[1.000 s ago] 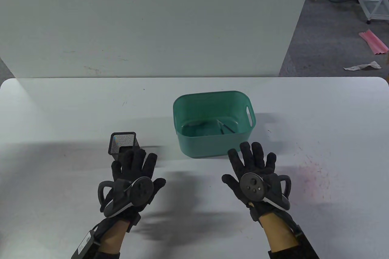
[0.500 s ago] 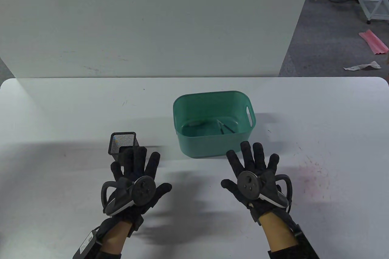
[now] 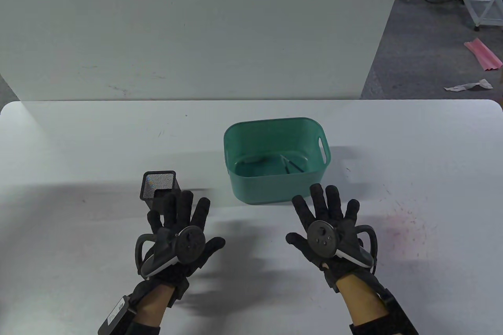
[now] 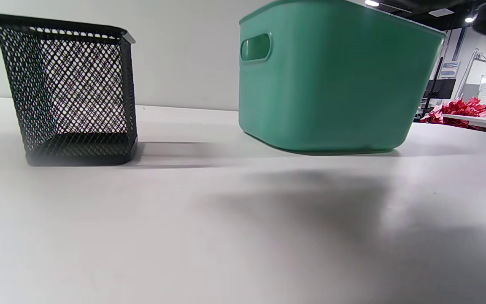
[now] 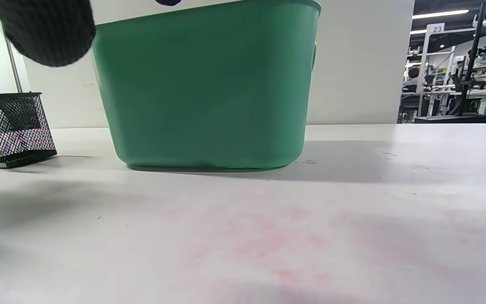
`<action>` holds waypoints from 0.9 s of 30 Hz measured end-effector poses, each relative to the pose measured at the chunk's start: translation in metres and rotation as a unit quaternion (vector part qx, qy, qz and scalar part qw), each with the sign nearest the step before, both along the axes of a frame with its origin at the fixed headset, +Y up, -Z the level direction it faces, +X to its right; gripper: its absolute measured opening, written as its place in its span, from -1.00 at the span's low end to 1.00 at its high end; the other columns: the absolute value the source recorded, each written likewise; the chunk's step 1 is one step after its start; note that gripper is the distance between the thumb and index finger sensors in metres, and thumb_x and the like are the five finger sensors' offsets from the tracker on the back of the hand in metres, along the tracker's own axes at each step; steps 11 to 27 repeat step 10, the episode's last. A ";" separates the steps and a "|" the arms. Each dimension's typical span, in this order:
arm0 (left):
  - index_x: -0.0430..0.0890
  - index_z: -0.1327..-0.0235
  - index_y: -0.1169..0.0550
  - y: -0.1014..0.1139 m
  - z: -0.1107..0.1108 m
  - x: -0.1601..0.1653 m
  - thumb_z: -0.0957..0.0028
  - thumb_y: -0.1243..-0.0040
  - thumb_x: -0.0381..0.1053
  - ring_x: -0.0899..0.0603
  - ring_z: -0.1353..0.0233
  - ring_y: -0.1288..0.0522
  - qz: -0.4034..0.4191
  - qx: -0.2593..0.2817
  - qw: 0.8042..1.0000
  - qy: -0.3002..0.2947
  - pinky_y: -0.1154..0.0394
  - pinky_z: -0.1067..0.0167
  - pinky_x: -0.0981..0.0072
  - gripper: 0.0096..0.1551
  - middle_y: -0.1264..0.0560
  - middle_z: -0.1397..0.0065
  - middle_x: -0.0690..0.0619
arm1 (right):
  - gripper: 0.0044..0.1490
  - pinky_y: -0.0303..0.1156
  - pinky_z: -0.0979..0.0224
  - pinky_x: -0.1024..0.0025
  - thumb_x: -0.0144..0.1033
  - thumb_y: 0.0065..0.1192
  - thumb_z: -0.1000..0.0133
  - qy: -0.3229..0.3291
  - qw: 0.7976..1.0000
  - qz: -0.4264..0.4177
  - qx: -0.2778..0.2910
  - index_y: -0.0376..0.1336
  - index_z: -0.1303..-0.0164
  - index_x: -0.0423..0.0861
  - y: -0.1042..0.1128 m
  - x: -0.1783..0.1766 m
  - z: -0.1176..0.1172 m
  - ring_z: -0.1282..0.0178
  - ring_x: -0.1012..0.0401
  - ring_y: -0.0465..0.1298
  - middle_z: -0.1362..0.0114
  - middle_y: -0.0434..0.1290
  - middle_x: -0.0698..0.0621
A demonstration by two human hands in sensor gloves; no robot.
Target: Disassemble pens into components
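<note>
A green plastic bin point(image 3: 275, 193) stands mid-table, and dark thin pen parts point(image 3: 291, 165) lie on its floor. A black mesh pen holder point(image 3: 158, 186) stands to its left and looks empty in the left wrist view point(image 4: 74, 88). My left hand point(image 3: 178, 219) hovers flat just in front of the holder, fingers spread, holding nothing. My right hand point(image 3: 326, 213) hovers flat in front of the bin's near right corner, fingers spread and empty. The right wrist view shows the bin's wall point(image 5: 205, 88) close ahead and one fingertip point(image 5: 49, 29) at top left.
A white backboard point(image 3: 196, 28) rises behind the table's far edge. A pink stain point(image 3: 404, 225) marks the tabletop right of my right hand. The table's left and right ends are bare. People sit at benches far off in the wrist views.
My left hand has drifted slightly right and toward me. My right hand has barely shifted. Both stay spread and empty.
</note>
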State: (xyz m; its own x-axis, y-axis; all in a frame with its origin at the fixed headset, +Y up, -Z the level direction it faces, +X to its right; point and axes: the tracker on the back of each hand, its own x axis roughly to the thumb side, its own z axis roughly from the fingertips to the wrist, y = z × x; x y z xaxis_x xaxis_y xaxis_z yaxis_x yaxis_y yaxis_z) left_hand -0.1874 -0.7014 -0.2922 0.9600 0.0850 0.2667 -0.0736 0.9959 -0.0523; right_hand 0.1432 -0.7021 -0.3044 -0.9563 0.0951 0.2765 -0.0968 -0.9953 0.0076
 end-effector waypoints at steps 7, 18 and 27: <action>0.12 -0.65 0.24 0.000 0.000 -0.001 0.01 0.24 0.62 -0.63 -0.67 0.36 -0.003 0.000 1.000 0.004 0.24 -0.26 -0.75 0.12 0.34 -0.77 -0.28 | 0.05 -0.49 -0.40 -0.54 0.42 -0.07 -0.24 -0.003 1.000 -0.002 -0.010 -0.42 -0.71 0.24 -0.003 0.001 -0.002 -0.67 -0.19 -0.52 -0.76 -0.55 -0.09; 0.12 -0.65 0.24 -0.001 -0.001 -0.002 0.01 0.24 0.62 -0.63 -0.67 0.35 -0.007 -0.003 1.000 0.007 0.24 -0.27 -0.74 0.12 0.33 -0.77 -0.27 | 0.05 -0.49 -0.40 -0.54 0.42 -0.06 -0.24 -0.007 1.000 0.002 -0.013 -0.42 -0.71 0.24 -0.004 0.002 -0.003 -0.67 -0.19 -0.52 -0.77 -0.55 -0.09; 0.12 -0.65 0.24 -0.001 -0.001 -0.002 0.01 0.24 0.62 -0.63 -0.67 0.35 -0.007 -0.003 1.000 0.007 0.24 -0.27 -0.74 0.12 0.33 -0.77 -0.27 | 0.05 -0.49 -0.40 -0.54 0.42 -0.06 -0.24 -0.007 1.000 0.002 -0.013 -0.42 -0.71 0.24 -0.004 0.002 -0.003 -0.67 -0.19 -0.52 -0.77 -0.55 -0.09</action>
